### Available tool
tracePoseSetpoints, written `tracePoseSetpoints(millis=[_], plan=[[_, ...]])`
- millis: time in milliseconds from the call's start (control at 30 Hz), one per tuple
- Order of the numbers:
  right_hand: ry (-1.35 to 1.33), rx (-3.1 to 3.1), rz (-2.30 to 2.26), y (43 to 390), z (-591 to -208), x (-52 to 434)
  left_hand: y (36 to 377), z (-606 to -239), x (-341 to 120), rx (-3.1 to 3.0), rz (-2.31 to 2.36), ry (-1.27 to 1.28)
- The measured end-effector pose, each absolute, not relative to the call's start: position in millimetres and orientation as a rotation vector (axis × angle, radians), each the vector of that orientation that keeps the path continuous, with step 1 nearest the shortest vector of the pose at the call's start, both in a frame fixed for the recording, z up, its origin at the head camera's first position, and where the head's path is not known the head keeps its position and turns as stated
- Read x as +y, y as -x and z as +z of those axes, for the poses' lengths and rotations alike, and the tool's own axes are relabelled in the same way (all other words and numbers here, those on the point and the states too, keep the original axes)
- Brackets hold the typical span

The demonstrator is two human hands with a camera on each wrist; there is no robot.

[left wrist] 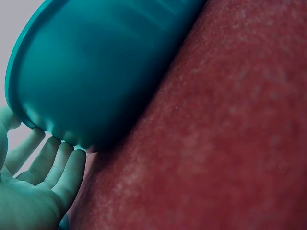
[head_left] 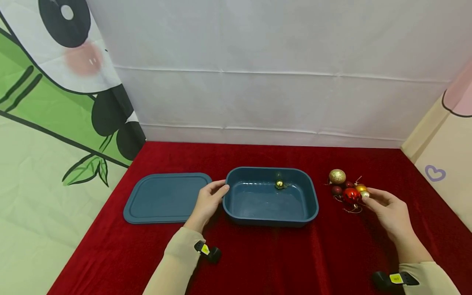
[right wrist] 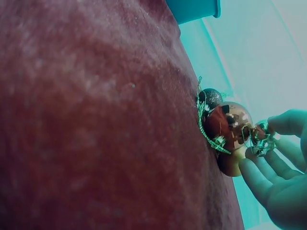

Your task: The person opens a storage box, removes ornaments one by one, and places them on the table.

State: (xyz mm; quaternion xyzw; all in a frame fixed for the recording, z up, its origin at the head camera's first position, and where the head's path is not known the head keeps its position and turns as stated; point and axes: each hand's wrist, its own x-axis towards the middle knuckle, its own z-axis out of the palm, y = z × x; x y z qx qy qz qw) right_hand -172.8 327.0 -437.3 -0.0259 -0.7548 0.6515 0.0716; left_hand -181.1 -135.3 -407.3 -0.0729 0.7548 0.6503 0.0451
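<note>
Two hands down on red cloth (head_left: 265,254). Left hand (head_left: 208,201) at left end wall of blue tray (head_left: 236,213): fingers (left wrist: 57,165) loosely spread, tips touching underside of rim, thumb over the lip. Small gold ball (head_left: 280,184) inside tray, far side from those fingers. Blue lid (head_left: 166,198) flat on cloth, just beyond back of left hand. Right hand (head_left: 391,211) at ornament cluster (head_left: 348,189): thumb and forefinger (right wrist: 288,122) closed on small gold bauble (head_left: 365,194), seemingly by its cap; wrist view blurred there. Red bauble (head_left: 351,196) touching fingertips, dark red and large glitter-gold ones just past them.
</note>
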Motion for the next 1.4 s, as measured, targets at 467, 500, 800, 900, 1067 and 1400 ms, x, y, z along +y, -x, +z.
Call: tracePoseSetpoints(millis=[467,500,800,900,1067,1400], plan=[[0.272,-2.643,1.491,171,-443,331,195,-438,-141,2.317,2.012,0.241],[0.270,-2.652,1.475,171,-444,331,195,-438,-141,2.318,2.011,0.242],[0.249,-2.666,1.459,171,-444,331,184,-415,-138,2.304,1.988,0.229],[0.258,-2.670,1.450,171,-443,331,181,-408,-136,2.313,1.975,0.233],[0.260,-2.641,1.450,171,-438,326,179,-406,-135,2.311,1.983,0.229],[0.174,-2.527,1.529,174,-422,310,180,-407,-135,2.313,1.984,0.222]])
